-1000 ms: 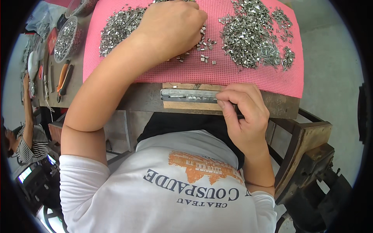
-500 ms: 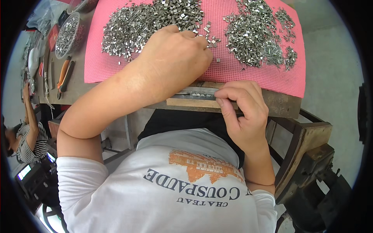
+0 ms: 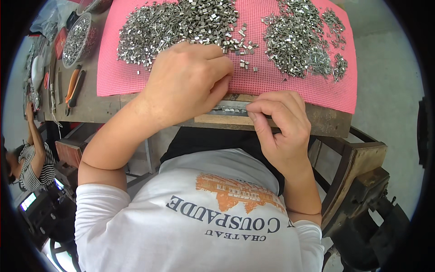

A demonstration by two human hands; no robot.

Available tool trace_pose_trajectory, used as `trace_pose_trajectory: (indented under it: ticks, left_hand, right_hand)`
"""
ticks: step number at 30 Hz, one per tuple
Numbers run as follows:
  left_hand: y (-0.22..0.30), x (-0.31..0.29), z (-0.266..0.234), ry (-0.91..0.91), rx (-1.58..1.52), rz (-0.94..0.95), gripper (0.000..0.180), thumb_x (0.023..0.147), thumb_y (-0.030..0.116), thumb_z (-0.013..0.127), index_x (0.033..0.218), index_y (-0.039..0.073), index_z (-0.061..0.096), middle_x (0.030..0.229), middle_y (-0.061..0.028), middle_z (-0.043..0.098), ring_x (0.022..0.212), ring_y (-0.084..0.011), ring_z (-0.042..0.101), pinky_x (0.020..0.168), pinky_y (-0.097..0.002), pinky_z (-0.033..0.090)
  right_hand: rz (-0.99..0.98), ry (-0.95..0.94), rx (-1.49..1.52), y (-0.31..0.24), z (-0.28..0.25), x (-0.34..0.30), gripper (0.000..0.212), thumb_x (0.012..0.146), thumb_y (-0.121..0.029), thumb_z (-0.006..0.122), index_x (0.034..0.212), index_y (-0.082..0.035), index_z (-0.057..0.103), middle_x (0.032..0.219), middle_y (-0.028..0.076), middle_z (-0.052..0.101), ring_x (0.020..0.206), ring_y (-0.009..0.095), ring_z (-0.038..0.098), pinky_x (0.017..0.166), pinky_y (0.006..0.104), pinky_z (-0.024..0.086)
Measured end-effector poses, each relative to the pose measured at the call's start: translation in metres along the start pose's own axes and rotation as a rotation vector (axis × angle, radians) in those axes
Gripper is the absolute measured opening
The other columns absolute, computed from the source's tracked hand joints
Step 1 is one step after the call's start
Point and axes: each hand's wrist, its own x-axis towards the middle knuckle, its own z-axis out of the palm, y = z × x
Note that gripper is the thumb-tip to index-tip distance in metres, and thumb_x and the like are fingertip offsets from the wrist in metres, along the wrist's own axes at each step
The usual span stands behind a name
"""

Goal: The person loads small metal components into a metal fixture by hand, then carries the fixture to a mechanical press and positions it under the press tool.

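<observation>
Where worked: at the near edge of the table [image 3: 326, 122], beside the pink mat [image 3: 281, 84].
Left hand [image 3: 188, 84]: curled, fingertips pinching at the metal strip [image 3: 229, 109]; contents not discernible.
Right hand [image 3: 276, 120]: fingers closed on strip's right end.
Handling: small metal clips [image 3: 181, 22] probably light, stiff, slippery; pinch by sides.
Hidden: strip mostly covered by both hands.

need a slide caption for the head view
Both bare hands, left hand and right hand, meet at a narrow metal strip on the wooden bench edge, below a pink mat heaped with small metal pieces.
</observation>
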Motion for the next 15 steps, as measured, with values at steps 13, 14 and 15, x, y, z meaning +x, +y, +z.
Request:
trace_pose_trajectory:
  ticks: [13,14,15]
  left_hand:
    - [0.025,-0.027,0.014,0.063,-0.441,-0.124,0.013,0.08,-0.003,0.073,0.092,0.002,0.071,0.091,-0.0117,0.072,0.081,-0.0285,0.071,0.07,-0.0352,0.055]
    - [0.026,-0.028,0.016,0.062,-0.442,-0.136,0.013,0.08,-0.003,0.073,0.092,0.002,0.072,0.092,-0.0115,0.072,0.081,-0.0286,0.071,0.071,-0.0353,0.056]
    - [0.027,-0.028,0.016,0.059,-0.443,-0.146,0.013,0.08,-0.002,0.073,0.092,0.002,0.072,0.093,-0.0113,0.072,0.082,-0.0287,0.071,0.071,-0.0354,0.056]
  right_hand:
    - [-0.097,-0.017,-0.071,0.0,-0.003,0.0,0.021,0.073,0.001,0.079,0.093,-0.006,0.073,0.096,0.003,0.07,0.087,0.026,0.063,0.078,0.0391,0.045]
    - [-0.105,-0.037,-0.071,0.001,-0.005,0.0,0.022,0.073,0.001,0.079,0.094,-0.006,0.074,0.097,0.004,0.071,0.088,0.026,0.064,0.078,0.0391,0.045]
    - [-0.112,-0.057,-0.073,0.001,-0.007,0.0,0.022,0.073,0.001,0.079,0.095,-0.005,0.075,0.098,0.004,0.072,0.088,0.026,0.064,0.078,0.0391,0.045]
